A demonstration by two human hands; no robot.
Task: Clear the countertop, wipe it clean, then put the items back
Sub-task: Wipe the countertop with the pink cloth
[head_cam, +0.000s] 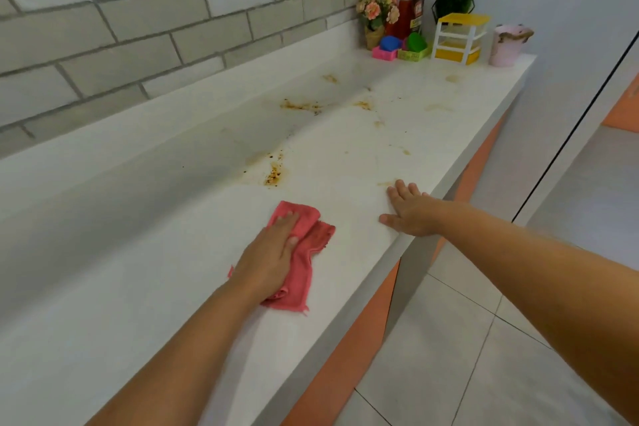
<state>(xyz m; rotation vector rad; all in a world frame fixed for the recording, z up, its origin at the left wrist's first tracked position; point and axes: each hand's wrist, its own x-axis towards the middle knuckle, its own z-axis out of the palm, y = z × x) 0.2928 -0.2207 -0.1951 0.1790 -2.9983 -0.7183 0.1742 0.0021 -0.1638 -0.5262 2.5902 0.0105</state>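
Just below the frame's centre the left hand point(273, 252) presses straight fingers point(287, 220) flat on the red cloth point(304, 275), soft, limp and probably best driven under a broad palm, on the white desk point(166, 252), while the right hand point(411, 213) rests open-fingered beside it.

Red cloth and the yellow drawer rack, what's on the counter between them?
Between the cloth and rack, the head view shows only brown stains on the countertop.

Showing a grey brick wall point(138, 28) at the back, pale floor tiles point(449, 339) at lower right, adjoining an orange cabinet front point(345, 356).
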